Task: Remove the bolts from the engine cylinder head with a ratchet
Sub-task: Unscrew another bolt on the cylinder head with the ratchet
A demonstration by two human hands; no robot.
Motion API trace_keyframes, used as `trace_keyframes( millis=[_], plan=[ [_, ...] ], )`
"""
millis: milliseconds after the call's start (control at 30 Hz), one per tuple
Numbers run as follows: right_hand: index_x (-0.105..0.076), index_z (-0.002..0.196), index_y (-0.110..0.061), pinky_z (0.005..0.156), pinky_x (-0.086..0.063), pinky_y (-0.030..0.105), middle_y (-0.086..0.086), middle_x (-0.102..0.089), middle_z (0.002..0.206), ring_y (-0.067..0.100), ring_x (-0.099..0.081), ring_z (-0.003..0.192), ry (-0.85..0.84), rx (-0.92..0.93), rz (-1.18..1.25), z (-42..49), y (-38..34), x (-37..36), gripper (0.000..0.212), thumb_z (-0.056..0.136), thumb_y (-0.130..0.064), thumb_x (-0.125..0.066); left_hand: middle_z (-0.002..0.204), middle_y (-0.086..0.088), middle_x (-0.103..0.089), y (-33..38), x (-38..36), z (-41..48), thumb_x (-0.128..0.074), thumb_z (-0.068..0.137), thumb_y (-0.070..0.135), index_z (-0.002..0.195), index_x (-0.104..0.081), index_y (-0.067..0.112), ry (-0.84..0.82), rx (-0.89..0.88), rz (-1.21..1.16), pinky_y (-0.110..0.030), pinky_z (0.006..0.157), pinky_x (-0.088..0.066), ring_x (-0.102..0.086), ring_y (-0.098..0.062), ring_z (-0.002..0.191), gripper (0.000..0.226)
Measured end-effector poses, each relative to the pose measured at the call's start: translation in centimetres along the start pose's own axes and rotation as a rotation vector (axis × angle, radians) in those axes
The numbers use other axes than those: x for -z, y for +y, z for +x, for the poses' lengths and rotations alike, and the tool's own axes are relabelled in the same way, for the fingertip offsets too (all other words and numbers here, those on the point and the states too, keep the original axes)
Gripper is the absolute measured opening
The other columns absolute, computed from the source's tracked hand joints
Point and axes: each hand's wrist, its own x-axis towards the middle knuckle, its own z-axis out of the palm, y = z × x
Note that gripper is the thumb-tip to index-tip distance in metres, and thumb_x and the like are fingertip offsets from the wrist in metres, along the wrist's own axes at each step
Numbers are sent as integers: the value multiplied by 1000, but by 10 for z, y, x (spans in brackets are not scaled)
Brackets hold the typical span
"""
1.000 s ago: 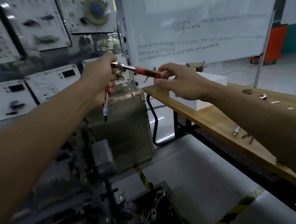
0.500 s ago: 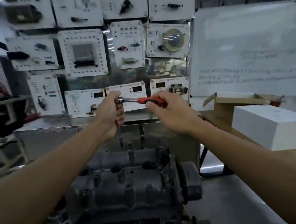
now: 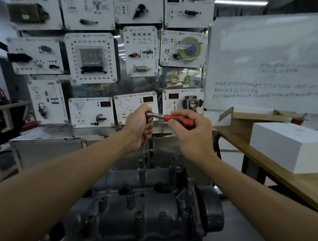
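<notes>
A dark grey engine cylinder head (image 3: 142,212) fills the lower middle, with several upright bolts and studs (image 3: 141,168) on top. Above it I hold a ratchet with a red handle (image 3: 179,120). My right hand (image 3: 191,135) grips that handle. My left hand (image 3: 140,127) grips the ratchet's metal head and the top of its extension bar. The bar (image 3: 145,153) hangs straight down from my left fist, its tip just above and apart from the studs at the far edge of the cylinder head.
A wooden bench (image 3: 298,182) runs along the right with a white box (image 3: 292,148) and an open cardboard box (image 3: 252,115) on it. Behind the engine stand a steel cabinet (image 3: 49,147), a wall of white training panels (image 3: 91,57) and a whiteboard (image 3: 267,63).
My view swung left from the bench to the engine. My right hand closed on the red handle, and both hands brought the ratchet over the cylinder head.
</notes>
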Motion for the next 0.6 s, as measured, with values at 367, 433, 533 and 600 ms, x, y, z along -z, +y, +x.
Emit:
trace_keyframes(
  millis=[367,433,533,600],
  plan=[
    [-75,94,-12,62,-50,13,-4,-72,79,-2,-60,67,37,-41,115,-8,13,-10,16,84,0,-72,46,5,-32,-14,1,-4,-44,97,32,58,-39,21,94,14,-34,-26,45,-26,-26,-12,42,41],
    [-76,96,-8,64,-51,15,2,-73,82,2,-63,70,38,-41,115,-7,14,-9,14,85,0,-72,46,5,-32,-14,0,-5,-44,97,32,58,-39,20,103,9,-33,-26,45,-26,-26,-11,42,41],
    [-76,95,-7,63,-51,13,4,-72,81,1,-62,68,48,-30,132,-10,13,-9,14,85,2,-72,46,5,-32,-13,-1,-4,-45,97,32,59,-38,21,100,1,-21,-25,45,-26,-26,-11,42,40],
    [-75,94,-9,62,-50,12,0,-73,81,-1,-62,68,54,-29,155,-11,12,-9,15,85,3,-71,46,6,-32,-11,-1,-3,-44,98,32,60,-38,21,96,-19,-10,-25,44,-27,-26,-11,42,40]
  ],
)
